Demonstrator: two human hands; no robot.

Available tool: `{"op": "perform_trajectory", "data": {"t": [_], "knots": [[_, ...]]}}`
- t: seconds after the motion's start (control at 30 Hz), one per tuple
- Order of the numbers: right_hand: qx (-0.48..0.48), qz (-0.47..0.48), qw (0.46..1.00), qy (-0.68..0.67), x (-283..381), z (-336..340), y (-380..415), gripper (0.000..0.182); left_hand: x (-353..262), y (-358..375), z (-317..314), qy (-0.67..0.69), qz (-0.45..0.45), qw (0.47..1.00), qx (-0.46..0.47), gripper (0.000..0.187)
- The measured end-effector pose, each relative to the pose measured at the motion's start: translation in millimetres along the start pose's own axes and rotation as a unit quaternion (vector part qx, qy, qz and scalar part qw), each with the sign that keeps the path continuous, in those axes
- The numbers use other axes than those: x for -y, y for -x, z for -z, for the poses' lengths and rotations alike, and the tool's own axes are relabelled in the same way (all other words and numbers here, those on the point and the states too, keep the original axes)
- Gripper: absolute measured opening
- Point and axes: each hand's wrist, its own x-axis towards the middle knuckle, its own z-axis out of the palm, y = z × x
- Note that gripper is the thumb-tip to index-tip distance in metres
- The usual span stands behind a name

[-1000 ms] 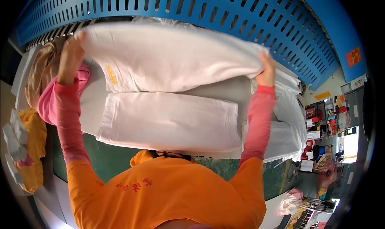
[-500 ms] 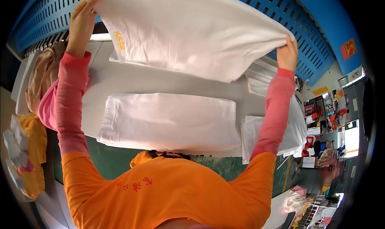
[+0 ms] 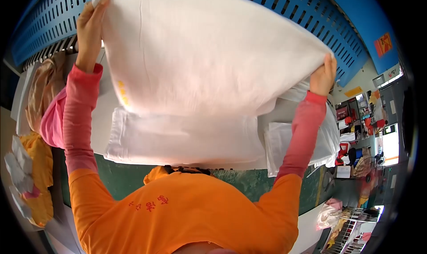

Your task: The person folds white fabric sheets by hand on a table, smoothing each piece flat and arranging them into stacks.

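Note:
A white cloth [image 3: 200, 49] with yellow lettering near its left edge hangs stretched out between both hands. My left hand [image 3: 91, 29] pinches its upper left corner, thumb against the fabric. At the right corner, my right hand [image 3: 323, 76] is closed on the cloth with fingers pointing up. The cloth's lower edge overlaps the back of a folded white stack [image 3: 182, 142] lying on the table nearest my body. More folded white fabric [image 3: 280, 142] lies right of that stack, partly behind my right forearm.
Behind the cloth stands a blue slotted panel [image 3: 53, 13]. Pink cloth [image 3: 54, 120] and brown cloth [image 3: 40, 98] lie at the left, above a yellow bag [image 3: 40, 178]. A grey tabletop [image 3: 100, 134] spans the work area; a wire rack [image 3: 356, 229] stands at lower right.
The white cloth has swung down and toward me, its lower edge now overlapping the folded stack. My right hand has moved slightly lower and outward; both hands keep their hold.

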Motion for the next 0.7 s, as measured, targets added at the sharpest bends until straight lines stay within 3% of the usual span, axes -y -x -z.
{"op": "perform_trajectory", "data": {"t": [0.1,0.23,0.3,0.37,0.43,0.5,0.57,0.6,0.63,0.7], "knots": [[-0.050,-0.008,0.998,0.023,-34.8,11.0,-30.9,0.018,23.2,-24.9,-3.4,0.087,0.076,0.993,0.007,0.017],[-0.079,-0.048,0.995,-0.023,-41.2,6.9,-48.0,0.015,35.6,-46.3,0.0,0.146,0.088,0.984,0.051,0.016],[-0.031,-0.041,0.997,-0.059,-20.2,10.3,-47.5,0.012,23.3,-46.1,10.6,0.156,0.074,0.982,0.074,0.016],[0.027,-0.038,0.996,-0.081,2.9,22.0,-41.0,0.011,-8.2,-32.5,13.1,0.163,0.039,0.977,0.134,0.015],[-0.021,-0.051,0.996,-0.076,23.4,31.6,-9.3,0.011,-27.4,-0.3,22.5,0.165,0.049,0.977,0.130,0.014],[0.015,-0.027,0.991,-0.128,28.5,41.1,39.0,0.016,-37.0,37.6,36.7,0.145,0.066,0.979,0.130,0.013],[0.087,-0.064,0.990,-0.094,21.6,67.3,88.6,0.017,-24.9,88.3,61.8,0.156,0.106,0.968,0.165,0.012],[0.031,-0.073,0.996,0.052,18.2,66.3,118.9,0.023,-17.0,115.5,74.8,0.187,0.134,0.953,0.198,0.011],[0.002,-0.125,0.966,0.226,16.9,67.8,150.1,0.029,-14.3,143.4,84.8,0.124,0.163,0.953,0.222,0.010],[0.138,-0.215,0.945,0.205,-1.2,94.4,208.5,0.030,-15.6,192.2,94.9,0.021,0.270,0.928,0.257,0.015]]}}
